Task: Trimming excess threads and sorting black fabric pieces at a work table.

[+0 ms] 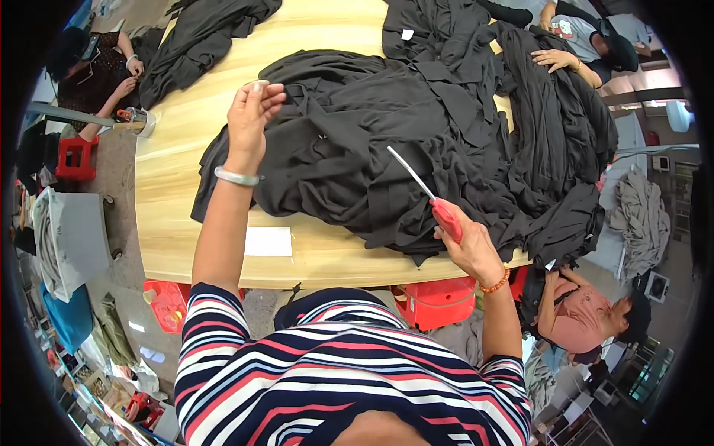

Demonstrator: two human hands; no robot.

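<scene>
Black garments (349, 141) lie in a large crumpled heap on the pale wooden table in front of me. My right hand (472, 249) grips a pair of scissors (446, 219) by the red handle. Their slim metal blades point up and left above the black cloth and look closed. My left hand (255, 111) is raised over the heap's left edge, thumb and forefinger pinched together and the other fingers loosely curled. Whatever sits in that pinch is too small to make out. A white paper (268, 241) rests near the table's front edge, right of my left forearm.
More black garments (550, 119) cover the table's right side, and another pile (204, 48) lies far left. Co-workers sit at the far left, far right and near right. A pale cup (141, 123) with tools hangs at the left edge. Red containers (439, 301) stand beneath the front edge.
</scene>
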